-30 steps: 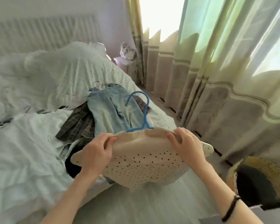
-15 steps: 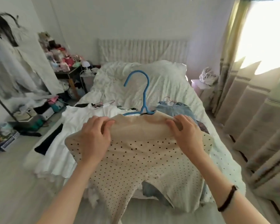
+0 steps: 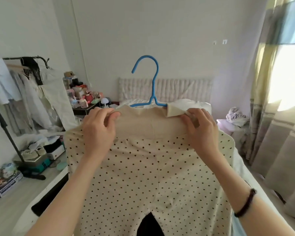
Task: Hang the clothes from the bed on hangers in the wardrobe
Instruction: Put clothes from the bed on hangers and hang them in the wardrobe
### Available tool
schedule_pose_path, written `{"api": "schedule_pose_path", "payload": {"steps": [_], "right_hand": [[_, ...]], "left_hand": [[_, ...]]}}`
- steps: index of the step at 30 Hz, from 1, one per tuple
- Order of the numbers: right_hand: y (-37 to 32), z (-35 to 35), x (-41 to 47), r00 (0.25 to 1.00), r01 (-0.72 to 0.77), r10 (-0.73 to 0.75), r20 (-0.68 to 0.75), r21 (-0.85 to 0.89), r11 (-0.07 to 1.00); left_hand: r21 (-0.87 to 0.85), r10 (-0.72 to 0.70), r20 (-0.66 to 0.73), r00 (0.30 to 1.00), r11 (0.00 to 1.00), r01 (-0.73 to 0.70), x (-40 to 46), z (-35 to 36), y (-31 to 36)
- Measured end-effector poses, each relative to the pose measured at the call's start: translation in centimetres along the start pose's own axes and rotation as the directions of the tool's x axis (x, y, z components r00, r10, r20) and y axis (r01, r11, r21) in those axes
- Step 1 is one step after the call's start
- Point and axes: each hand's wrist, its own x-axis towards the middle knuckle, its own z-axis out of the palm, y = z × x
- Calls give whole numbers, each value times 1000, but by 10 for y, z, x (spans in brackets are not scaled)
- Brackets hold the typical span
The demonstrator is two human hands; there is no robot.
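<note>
A cream garment with dark polka dots point(image 3: 143, 167) hangs on a blue hanger point(image 3: 153, 86), held up in front of me above the bed point(image 3: 242, 167). My left hand point(image 3: 99, 132) grips the left side of its plain cream band, thumb and fingers pinching the fabric. My right hand point(image 3: 199, 128) pinches the right side of the band, where a corner is folded over. The hanger's hook stands upright above the band. The garment hides most of the bed and the other clothes on it.
An open clothes rack point(image 3: 19, 86) with hanging light garments stands at the left, shoes and boxes point(image 3: 31, 153) under it. A cluttered small table point(image 3: 85, 99) sits by the padded headboard point(image 3: 182, 89). Curtains point(image 3: 279, 116) cover the window at the right.
Both hands have lifted the garment and hanger higher, and my view has turned left and up from the bed toward the headboard and clothes rack. The hands keep their hold on the band.
</note>
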Motion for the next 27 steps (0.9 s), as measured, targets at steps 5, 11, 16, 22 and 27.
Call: {"api": "schedule_pose_path", "payload": {"steps": [5,11,16,22,27], "right_hand": [[33,74,35,993,-97,98,65,-15,995],[100,149,32,937,-252,267,224,-91,963],[167,203,25,862,-320,364,352,-178,930],[278,277,-15,738,-391,481,473,-281,876],[365,333,-63,584,-428,577,571,-387,817]], "left_hand": [[-53,-76,137,988,995,84,33,67,-62],[-27,-198,406,892,973,228,20,156,-128],[61,-254,583,772,961,270,-9,233,-170],[202,-309,766,564,948,245,-69,343,-223],[304,-363,868,337,928,217,-128,425,-261]]}}
